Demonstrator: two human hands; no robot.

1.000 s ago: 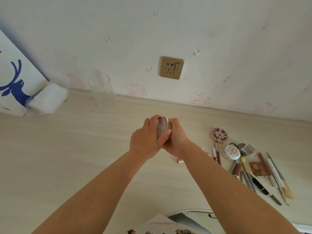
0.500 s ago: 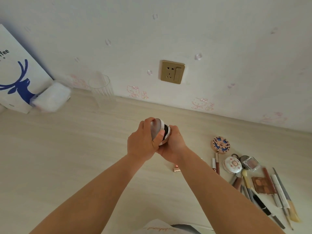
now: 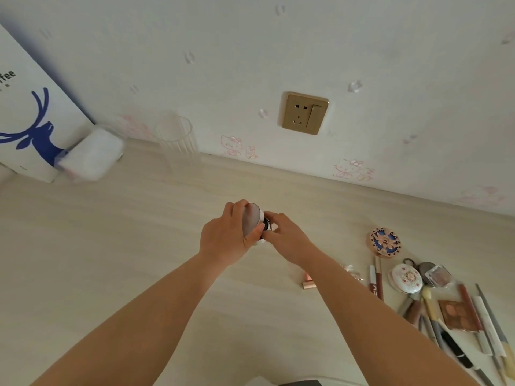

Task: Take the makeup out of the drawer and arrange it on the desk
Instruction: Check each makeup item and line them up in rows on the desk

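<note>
— So, from the left: one white bag with a blue deer (image 3: 30,129), one white packet (image 3: 92,156) leaning at its foot, one clear ribbed glass (image 3: 175,140) by the wall. What is in the middle?

— Both hands, raised above the desk (image 3: 111,260). The left hand (image 3: 225,238) curls thumb and fingers round a round compact (image 3: 252,222), its lid tilted up; the right hand (image 3: 287,238) pinches the lower part at the edge.

— How would you handle it well?

— I'd keep the left grip steady, press the lid closed with the right fingers before lowering, then set it flat beside the other makeup, so nothing spills or rolls.

— And on the right?

— One small rose-gold piece (image 3: 308,284) by the forearm, two slim lip tubes (image 3: 376,280), one patterned round case (image 3: 385,242), one white flowered compact (image 3: 405,278), one clear small pot (image 3: 440,275), one brown palette (image 3: 457,314). The brushes and pencils (image 3: 485,330) overlap; I cannot count them surely.
</note>
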